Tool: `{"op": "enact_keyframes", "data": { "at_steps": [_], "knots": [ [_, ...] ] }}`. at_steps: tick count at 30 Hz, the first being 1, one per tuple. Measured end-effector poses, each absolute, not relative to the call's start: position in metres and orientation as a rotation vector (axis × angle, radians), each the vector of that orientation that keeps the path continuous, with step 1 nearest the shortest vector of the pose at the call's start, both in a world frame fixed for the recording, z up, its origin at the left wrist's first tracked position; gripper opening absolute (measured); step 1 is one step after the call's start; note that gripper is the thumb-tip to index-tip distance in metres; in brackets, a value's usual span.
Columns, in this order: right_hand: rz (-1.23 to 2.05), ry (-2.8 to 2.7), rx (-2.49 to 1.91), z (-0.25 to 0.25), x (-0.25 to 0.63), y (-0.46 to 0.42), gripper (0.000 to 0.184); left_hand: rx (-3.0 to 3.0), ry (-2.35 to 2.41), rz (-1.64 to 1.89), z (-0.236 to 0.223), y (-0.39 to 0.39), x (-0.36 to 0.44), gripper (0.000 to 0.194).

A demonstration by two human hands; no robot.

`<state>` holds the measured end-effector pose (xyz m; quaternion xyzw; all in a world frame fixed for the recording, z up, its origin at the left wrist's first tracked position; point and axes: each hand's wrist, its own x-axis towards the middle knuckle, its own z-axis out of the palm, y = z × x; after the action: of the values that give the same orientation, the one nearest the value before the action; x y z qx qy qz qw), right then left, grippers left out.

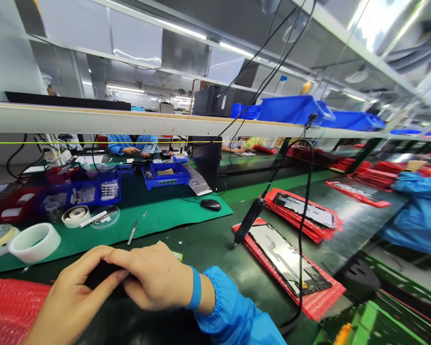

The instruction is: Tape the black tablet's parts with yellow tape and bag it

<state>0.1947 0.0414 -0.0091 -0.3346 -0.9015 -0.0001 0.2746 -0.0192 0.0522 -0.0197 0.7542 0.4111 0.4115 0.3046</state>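
My left hand [81, 290] and my right hand [161, 275] meet low at the left, over the dark bench. The fingers of both are bent and pressed together at the tips. Whatever they hold, if anything, is hidden; the area between them is dark. A blue band circles my right wrist above a blue sleeve [240, 311]. A small green-edged piece [177, 256] lies just behind my right hand. Beyond them a slim metal hand tool [132, 232] rests on the green mat [172, 215]. Red bubble wrap [12, 306] lies beside my left hand.
A black electric screwdriver [249, 220] hangs by its cable at right. Behind it, opened tablet-like devices [283, 251] lie on red bubble bags. Tape rolls [35, 243], blue bins [167, 178] and a mouse [210, 205] stand further back. A co-worker's blue sleeve [420, 211] shows right.
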Motion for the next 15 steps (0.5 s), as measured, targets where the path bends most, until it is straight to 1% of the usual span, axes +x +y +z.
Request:
{"op": "enact_keyframes", "data": {
  "at_steps": [3,7,15],
  "knots": [
    [0.019,-2.432,-0.897,-0.0095,0.1947,0.0410,0.062,2.017,1.108,1.134,-0.0197,0.0526,-0.0193,0.033],
    [0.024,-2.425,-0.888,-0.0112,0.1946,0.0403,0.061,2.040,1.125,1.098,-0.0197,0.0553,-0.0214,0.035],
    [-0.021,-2.437,-0.881,-0.0093,0.1935,0.0403,0.060,2.098,1.109,1.134,-0.0140,0.0551,-0.0175,0.032]
  ]
}}
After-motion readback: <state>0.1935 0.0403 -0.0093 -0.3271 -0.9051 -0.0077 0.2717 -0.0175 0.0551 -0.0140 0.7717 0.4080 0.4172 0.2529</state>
